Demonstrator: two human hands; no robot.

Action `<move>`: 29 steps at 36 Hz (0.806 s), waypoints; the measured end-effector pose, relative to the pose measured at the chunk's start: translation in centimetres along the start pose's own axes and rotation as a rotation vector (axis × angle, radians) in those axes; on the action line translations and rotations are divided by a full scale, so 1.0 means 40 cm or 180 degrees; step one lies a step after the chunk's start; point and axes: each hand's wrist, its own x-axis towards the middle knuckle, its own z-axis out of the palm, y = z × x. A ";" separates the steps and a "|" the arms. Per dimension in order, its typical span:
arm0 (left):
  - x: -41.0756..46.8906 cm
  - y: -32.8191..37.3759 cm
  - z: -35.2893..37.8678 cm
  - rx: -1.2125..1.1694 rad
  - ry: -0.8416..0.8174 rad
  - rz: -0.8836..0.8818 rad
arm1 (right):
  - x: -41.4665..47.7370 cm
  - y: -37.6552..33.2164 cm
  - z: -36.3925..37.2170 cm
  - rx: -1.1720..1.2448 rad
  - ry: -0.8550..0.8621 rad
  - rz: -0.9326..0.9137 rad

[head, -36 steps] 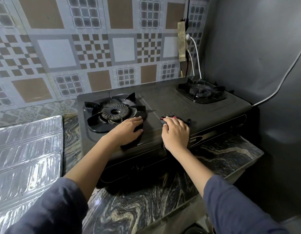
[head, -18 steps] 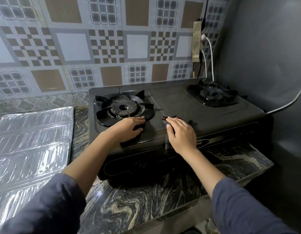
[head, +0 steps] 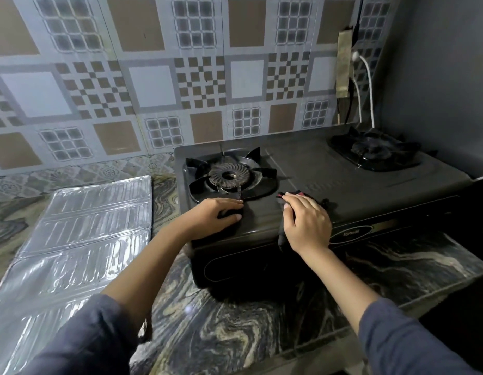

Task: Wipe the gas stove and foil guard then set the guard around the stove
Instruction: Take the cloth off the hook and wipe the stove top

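Note:
A black two-burner gas stove (head: pixel 329 180) stands on the marble counter against the tiled wall. My right hand (head: pixel 306 221) presses flat on a dark cloth (head: pixel 282 236) with red patches, at the middle of the stove's front edge; the cloth hangs a little over the front panel. My left hand (head: pixel 217 213) sits on the stove top just in front of the left burner (head: pixel 229 175), fingers curled and thumb pinched in against the dark surface. The silver foil guard (head: pixel 80 228) lies flat and unfolded on the counter left of the stove, untouched.
The right burner (head: pixel 375 151) sits at the stove's far right, close to a dark side wall (head: pixel 438 77). White and black cables (head: pixel 369 85) hang from a wall socket behind it. The marble counter (head: pixel 235 328) runs along the front, with its edge below my forearms.
My head has turned left, so the stove sits further right in view. Both hands stay in nearly the same spots on the stove, the right one still on the cloth.

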 end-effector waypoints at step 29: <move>-0.184 -0.197 -0.029 0.0085 -0.0253 0.0059 | -0.081 -0.256 0.059 -0.0145 0.0060 0.0102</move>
